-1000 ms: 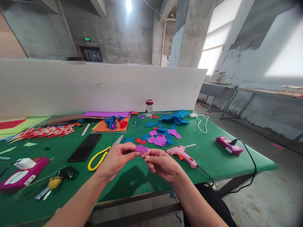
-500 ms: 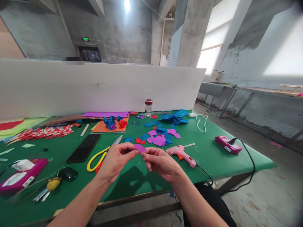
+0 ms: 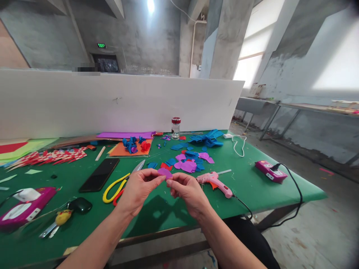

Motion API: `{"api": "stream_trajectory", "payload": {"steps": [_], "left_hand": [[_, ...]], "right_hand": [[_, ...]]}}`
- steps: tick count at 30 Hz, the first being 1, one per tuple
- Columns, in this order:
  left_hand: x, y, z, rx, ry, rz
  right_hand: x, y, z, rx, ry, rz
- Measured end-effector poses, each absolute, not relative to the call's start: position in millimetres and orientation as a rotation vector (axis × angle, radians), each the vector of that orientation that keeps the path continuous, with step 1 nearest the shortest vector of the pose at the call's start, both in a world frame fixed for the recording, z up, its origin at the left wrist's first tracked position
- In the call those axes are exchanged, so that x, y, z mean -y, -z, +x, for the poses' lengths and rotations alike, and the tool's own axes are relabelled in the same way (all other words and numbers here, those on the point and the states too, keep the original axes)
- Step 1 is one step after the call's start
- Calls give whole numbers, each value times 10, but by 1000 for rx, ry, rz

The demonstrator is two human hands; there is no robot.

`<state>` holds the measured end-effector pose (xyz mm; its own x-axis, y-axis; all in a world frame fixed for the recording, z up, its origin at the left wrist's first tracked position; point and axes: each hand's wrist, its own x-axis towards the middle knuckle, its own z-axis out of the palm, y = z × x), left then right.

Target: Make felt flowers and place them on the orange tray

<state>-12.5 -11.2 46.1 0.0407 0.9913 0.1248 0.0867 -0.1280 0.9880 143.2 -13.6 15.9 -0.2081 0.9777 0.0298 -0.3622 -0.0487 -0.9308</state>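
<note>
Left grip [image 3: 142,188] and right grip [image 3: 188,191] pinch purple paper [image 3: 165,172] between them.

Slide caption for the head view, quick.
Left hand and right hand hold a purple paper piece over a green table, scissors and pink glue gun nearby.

You face a grey wall [image 3: 151,37] with 1 bright light [image 3: 150,6] and 1 green exit sign [image 3: 101,45]. To your right, a glowing window [image 3: 259,35] and long tables [image 3: 316,107] stand beside the grey floor [image 3: 297,239].
</note>
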Motion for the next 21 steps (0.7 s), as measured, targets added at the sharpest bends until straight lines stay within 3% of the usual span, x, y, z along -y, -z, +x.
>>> {"api": "stream_trajectory", "payload": {"steps": [21], "left_hand": [[100, -437, -75, -1112, -1205, 1243]], "right_hand": [[124, -97, 1417, 654, -1970, -600]]}}
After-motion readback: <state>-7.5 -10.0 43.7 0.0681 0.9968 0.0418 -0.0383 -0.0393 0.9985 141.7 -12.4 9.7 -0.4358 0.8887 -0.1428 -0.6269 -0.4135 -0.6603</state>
